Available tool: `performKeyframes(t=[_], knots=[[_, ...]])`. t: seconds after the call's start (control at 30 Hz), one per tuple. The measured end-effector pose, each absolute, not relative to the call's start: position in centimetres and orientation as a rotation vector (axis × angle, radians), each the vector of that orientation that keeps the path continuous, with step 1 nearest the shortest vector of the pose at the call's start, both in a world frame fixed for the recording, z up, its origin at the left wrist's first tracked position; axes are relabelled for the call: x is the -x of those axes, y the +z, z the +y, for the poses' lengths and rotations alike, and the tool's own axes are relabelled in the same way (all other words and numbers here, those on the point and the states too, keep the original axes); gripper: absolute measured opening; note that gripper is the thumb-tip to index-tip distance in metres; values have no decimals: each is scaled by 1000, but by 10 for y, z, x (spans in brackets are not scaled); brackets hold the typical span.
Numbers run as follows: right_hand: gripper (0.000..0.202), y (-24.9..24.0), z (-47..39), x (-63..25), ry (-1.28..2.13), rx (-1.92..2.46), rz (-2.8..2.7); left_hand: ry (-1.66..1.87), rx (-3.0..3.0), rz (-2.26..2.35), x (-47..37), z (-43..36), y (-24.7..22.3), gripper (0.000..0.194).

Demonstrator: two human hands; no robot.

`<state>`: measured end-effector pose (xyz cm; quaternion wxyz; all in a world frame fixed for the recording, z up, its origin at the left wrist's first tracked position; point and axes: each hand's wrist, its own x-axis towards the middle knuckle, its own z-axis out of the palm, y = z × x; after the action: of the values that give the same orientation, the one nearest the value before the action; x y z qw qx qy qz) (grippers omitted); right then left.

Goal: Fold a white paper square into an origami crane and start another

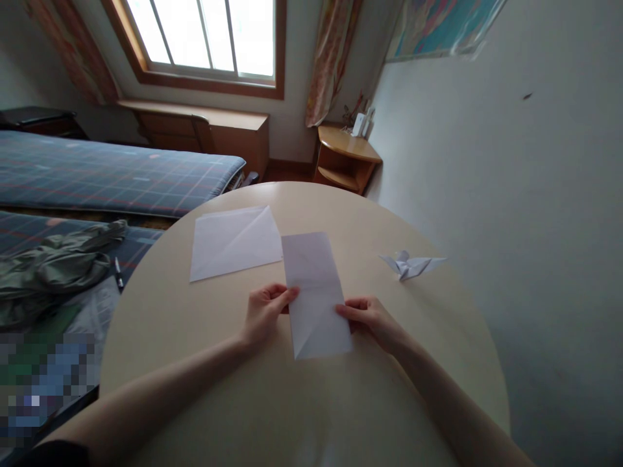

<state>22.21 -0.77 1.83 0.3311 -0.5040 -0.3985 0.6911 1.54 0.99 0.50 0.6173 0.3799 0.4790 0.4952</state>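
A white sheet of paper, folded into an upright rectangle, is held between my two hands over the table. A diagonal crease runs across its lower part, and a fainter crosswise line shows near its middle. My left hand pinches the left edge, thumb on the front face. On the opposite edge, a little lower, my right hand grips with its thumb in front and its fingers curled behind. Behind and left of the held paper lie more white sheets, the top one diagonally creased. A folded paper crane stands to the right.
The round cream table fills the middle, with a white wall close on its right. Left of it are a plaid mattress, crumpled green cloth and a pen. A corner shelf and a desk stand beyond.
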Motion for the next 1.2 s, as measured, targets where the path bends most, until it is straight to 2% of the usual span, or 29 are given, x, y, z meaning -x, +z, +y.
performKeyframes(t=[0.33,0.73,0.8,0.97,1.07,1.2], knots=[[33,15,-8,-222,1732,1363,-1088,1195,-881,1115,-14,10,6,37],[43,17,-5,-228,1687,1307,-1287,1171,-904,1107,-11,16,9,38],[52,17,-2,-234,1708,1210,-1272,1062,-935,1071,-9,18,13,37],[82,20,3,-246,1814,1129,-1087,510,-1117,952,0,19,24,31],[81,24,1,-247,1857,1111,-1138,284,-1197,898,4,17,27,27],[64,32,-4,-241,1703,1263,-1393,139,-1252,850,4,11,27,23]])
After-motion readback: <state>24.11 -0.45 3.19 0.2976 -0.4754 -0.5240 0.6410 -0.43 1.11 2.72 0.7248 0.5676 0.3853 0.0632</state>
